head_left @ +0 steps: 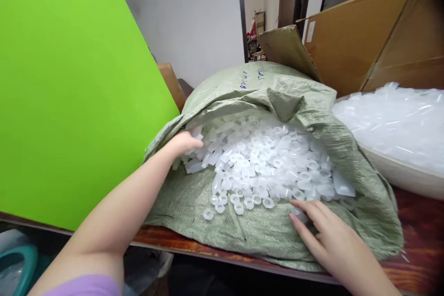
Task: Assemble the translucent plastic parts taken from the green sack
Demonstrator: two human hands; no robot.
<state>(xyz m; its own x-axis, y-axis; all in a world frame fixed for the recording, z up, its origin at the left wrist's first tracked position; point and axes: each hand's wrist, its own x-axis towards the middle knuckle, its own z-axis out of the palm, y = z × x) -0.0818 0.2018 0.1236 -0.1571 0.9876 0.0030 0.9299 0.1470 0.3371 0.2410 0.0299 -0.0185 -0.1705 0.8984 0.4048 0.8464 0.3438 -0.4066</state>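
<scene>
A green woven sack (263, 97) lies open on a dark wooden table (421, 236), spilling a heap of small translucent white plastic caps (267, 166). My left hand (183, 142) reaches into the left side of the heap with its fingers curled down among the caps; what they grip is hidden. My right hand (328, 233) rests on the sack's front flap, its fingers stretched toward the caps at the heap's near edge and touching one.
A bright green board (69, 92) stands at the left. A white basin (398, 171) of clear plastic pieces sits at the right, with open cardboard boxes (364, 37) behind it. A teal object (17, 259) lies below the table edge.
</scene>
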